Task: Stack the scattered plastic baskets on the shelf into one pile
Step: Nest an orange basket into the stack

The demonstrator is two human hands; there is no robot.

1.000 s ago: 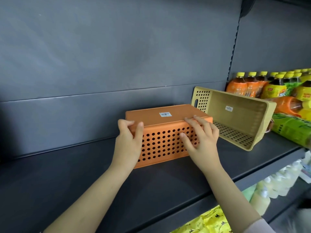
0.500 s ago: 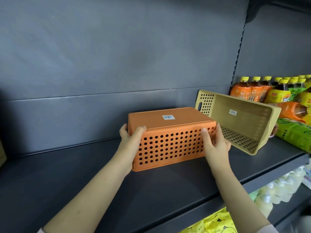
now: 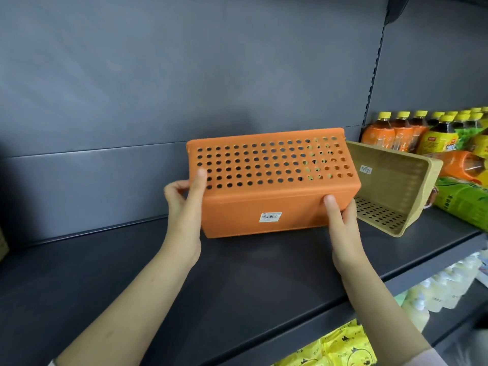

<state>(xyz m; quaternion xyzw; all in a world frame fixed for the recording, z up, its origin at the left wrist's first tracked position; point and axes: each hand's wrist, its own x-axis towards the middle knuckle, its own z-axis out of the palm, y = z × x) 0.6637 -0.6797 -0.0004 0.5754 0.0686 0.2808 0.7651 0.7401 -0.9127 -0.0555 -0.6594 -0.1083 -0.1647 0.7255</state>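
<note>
An orange perforated plastic basket (image 3: 266, 180) is held just above the dark shelf (image 3: 237, 273), rolled so its labelled solid bottom faces me and a holed side faces up. My left hand (image 3: 184, 204) grips its left end, thumb on the holed side. My right hand (image 3: 340, 220) grips its right end, thumb on the bottom. Behind and to the right, a beige perforated basket (image 3: 393, 186) lies tipped on its side on the shelf, its open mouth facing me.
Bottled drinks with yellow caps (image 3: 422, 133) stand at the far right of the shelf, and a green bottle (image 3: 464, 204) lies beside the beige basket. Yellow packets (image 3: 335, 350) and pale bottles (image 3: 435, 291) fill the shelf below.
The orange basket sat upside down on the shelf; both hands moved to its ends, lifted it and rolled it toward me, so its bottom now faces me.
</note>
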